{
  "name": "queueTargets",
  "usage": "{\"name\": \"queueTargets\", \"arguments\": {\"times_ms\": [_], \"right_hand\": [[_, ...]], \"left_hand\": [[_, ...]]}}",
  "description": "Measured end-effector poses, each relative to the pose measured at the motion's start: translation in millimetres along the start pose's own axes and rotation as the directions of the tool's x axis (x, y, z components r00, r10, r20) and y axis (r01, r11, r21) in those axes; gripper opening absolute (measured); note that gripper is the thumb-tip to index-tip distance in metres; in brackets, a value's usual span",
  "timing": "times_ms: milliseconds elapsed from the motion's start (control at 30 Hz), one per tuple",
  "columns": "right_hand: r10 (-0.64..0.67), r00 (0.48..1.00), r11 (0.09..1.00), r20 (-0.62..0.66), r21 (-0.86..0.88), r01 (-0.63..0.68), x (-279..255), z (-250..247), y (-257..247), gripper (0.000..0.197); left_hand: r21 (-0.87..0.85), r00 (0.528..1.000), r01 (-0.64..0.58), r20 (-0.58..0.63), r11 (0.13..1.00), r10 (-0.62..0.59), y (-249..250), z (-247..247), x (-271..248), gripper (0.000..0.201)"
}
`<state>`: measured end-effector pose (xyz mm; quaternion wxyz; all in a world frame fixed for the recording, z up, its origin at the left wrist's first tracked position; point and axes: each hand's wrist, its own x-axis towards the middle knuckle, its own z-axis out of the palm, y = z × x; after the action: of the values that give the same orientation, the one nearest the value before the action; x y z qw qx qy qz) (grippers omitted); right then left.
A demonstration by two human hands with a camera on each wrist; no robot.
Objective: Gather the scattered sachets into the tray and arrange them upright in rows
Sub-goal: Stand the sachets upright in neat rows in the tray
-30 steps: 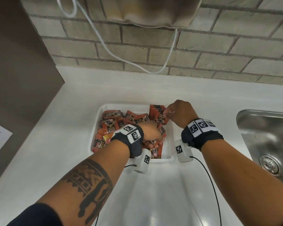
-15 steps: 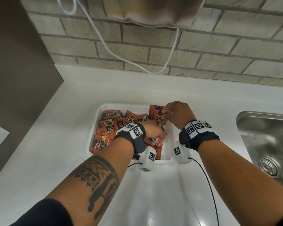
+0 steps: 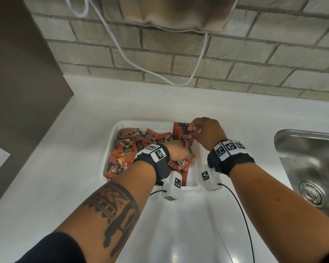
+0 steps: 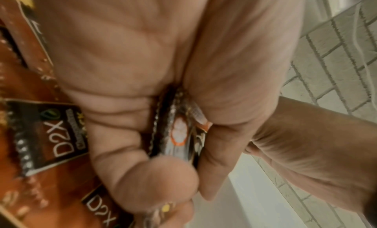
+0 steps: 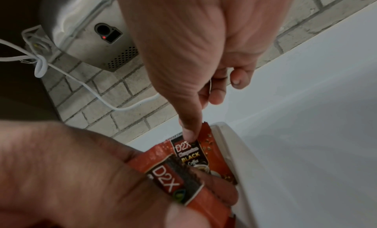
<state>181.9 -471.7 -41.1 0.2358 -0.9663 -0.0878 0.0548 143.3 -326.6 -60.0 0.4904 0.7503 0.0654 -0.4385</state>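
1. nearest the person, the left hand (image 3: 179,152) sits low inside the white tray (image 3: 110,147), its fingers (image 4: 142,171) curled tight round a small bunch of coffee sachets (image 4: 179,131) held edge-on. the bunch is squeezed hard; i judge the foil could crease, or the outer sachet could slide out of the fist when the grip loosens.

2. beside that hand, toward the left side of the tray, the loose d2x black coffee sachets (image 3: 125,149) lie flat and overlapping in a heap. if the fist drags through them, some may ride up the low wall and spill onto the white counter (image 3: 65,168).

3. just beyond, at the far right corner, the right hand (image 3: 205,131) steadies the standing row of sachets (image 3: 180,130), thumb (image 5: 190,131) pressing the top edge of the front sachet while other fingers curl behind; i read this as a light pinch on the row. the row leans on the tray wall and on that hand alone, so letting go early could fan it over.

4. between the two hands the gap is narrow. sliding the new bunch in could knock the front sachet flat or wedge it crooked.

5. farther right, the steel sink (image 3: 308,158) lies well apart, so it is no likely hazard.
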Motion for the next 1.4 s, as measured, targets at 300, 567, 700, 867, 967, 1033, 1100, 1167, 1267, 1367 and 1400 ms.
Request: {"name": "queueTargets", "arguments": {"times_ms": [300, 567, 700, 867, 967, 1033, 1100, 1167, 1267, 1367, 1400], "right_hand": [[-0.022, 0.999, 0.999, -0.034, 0.033, 0.024, -8, -4, 0, 0.014], [-0.004, 0.998, 0.991, 0.068, 0.132, -0.005, -33, -13, 1, 0.004], [0.022, 0.985, 0.973, 0.170, 0.223, -0.060, -41, -16, 3, 0.014], [0.042, 0.988, 0.960, 0.152, 0.267, -0.082, -39, -22, 6, 0.011], [0.042, 0.992, 0.952, 0.119, 0.297, -0.076, -36, -24, 6, 0.005], [0.046, 0.996, 0.954, 0.077, 0.294, -0.066, -33, -27, 6, 0.006], [0.045, 0.998, 0.963, 0.033, 0.265, -0.052, -29, -29, 6, 0.005], [0.034, 0.999, 0.976, 0.014, 0.213, -0.036, -26, -29, 6, 0.006], [0.006, 1.000, 0.987, 0.003, 0.161, -0.007, -24, -27, 7, 0.008], [-0.014, 0.999, 0.994, -0.033, 0.112, 0.017, -24, -25, 6, 0.011], [-0.020, 0.998, 0.994, -0.055, 0.102, 0.026, -24, -24, 6, 0.012]], "left_hand": [[-0.079, 1.000, -0.008, -0.005, 0.997, 0.008, -5, 1, 2, 0.019], [-0.315, 0.996, -0.093, -0.046, 0.945, 0.083, -13, -8, -5, 0.028], [-0.360, 0.983, -0.181, -0.034, 0.915, 0.181, -16, -12, -8, 0.038], [-0.362, 0.956, -0.289, -0.054, 0.886, 0.290, -18, -12, -9, 0.031], [-0.344, 0.956, -0.291, -0.062, 0.893, 0.288, -19, -12, -11, 0.037], [-0.290, 0.974, -0.224, -0.070, 0.930, 0.213, -19, -12, -15, 0.039], [-0.153, 0.992, -0.112, -0.073, 0.982, 0.101, -18, -14, -19, 0.033], [-0.005, 0.999, -0.031, -0.044, 1.000, 0.030, -17, -16, -23, 0.030], [0.081, 1.000, -0.003, 0.005, 0.997, 0.002, -11, -14, -27, 0.026], [0.145, 1.000, 0.008, 0.022, 0.989, -0.011, -7, -12, -27, 0.018], [0.185, 0.999, 0.024, 0.030, 0.982, -0.030, -7, -11, -27, 0.020]]}}
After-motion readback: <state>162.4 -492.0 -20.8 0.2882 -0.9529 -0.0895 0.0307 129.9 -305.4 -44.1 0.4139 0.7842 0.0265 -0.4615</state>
